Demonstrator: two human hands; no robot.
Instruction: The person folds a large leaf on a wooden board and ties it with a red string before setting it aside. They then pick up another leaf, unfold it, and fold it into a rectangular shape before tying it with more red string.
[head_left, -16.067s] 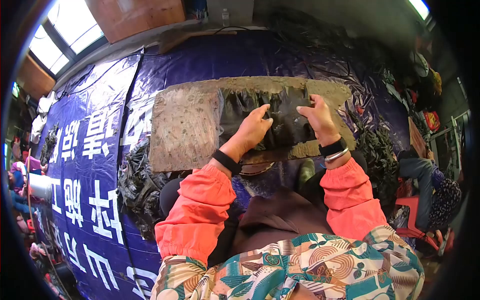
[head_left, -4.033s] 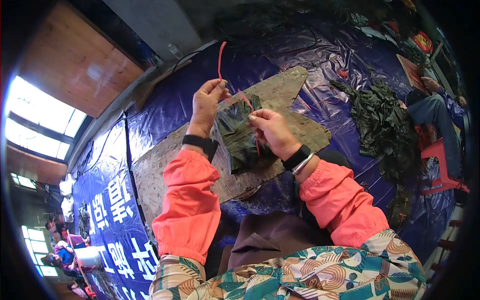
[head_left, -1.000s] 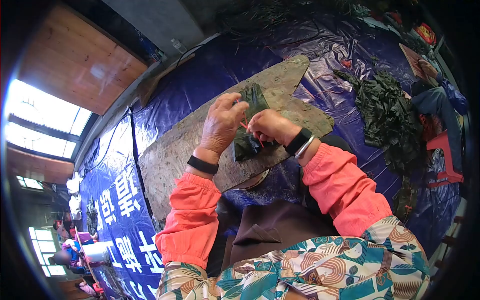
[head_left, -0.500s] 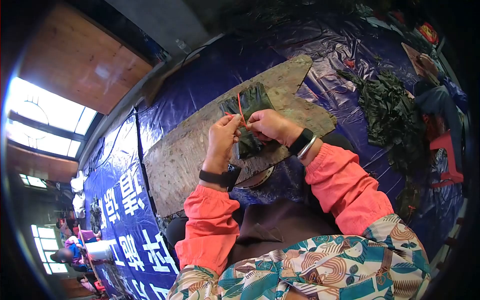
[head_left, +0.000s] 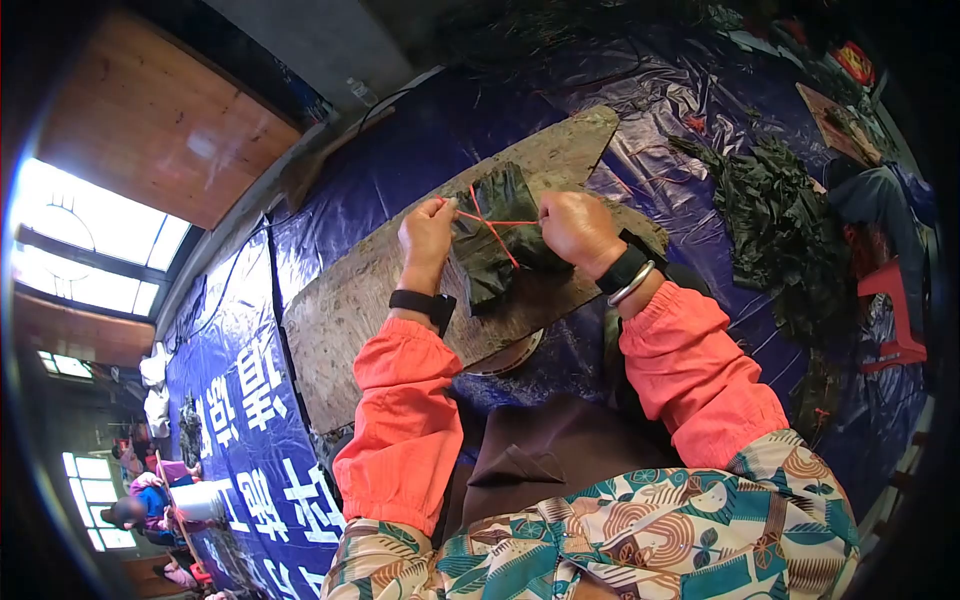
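Observation:
A dark green, leafy-looking bundle (head_left: 490, 275) lies on a worn wooden board (head_left: 350, 335) in front of me. Red string (head_left: 492, 226) runs around the bundle and crosses on its top. My left hand (head_left: 428, 238) pinches one end of the string just left of the bundle. At the bundle's right side, my right hand (head_left: 580, 232) is closed in a fist on the other end. Between the two hands the string is stretched taut.
Blue tarpaulin (head_left: 390, 165) with white characters spreads under the board. To the right lie a heap of dark green leaves (head_left: 775, 215) and a red plastic stool (head_left: 890, 310). A person (head_left: 870, 200) sits at the far right; another person (head_left: 145, 500) is at the lower left.
My hands have moved apart from close together over the bundle, left hand up and left, right hand to the right. The string between them has been pulled tight.

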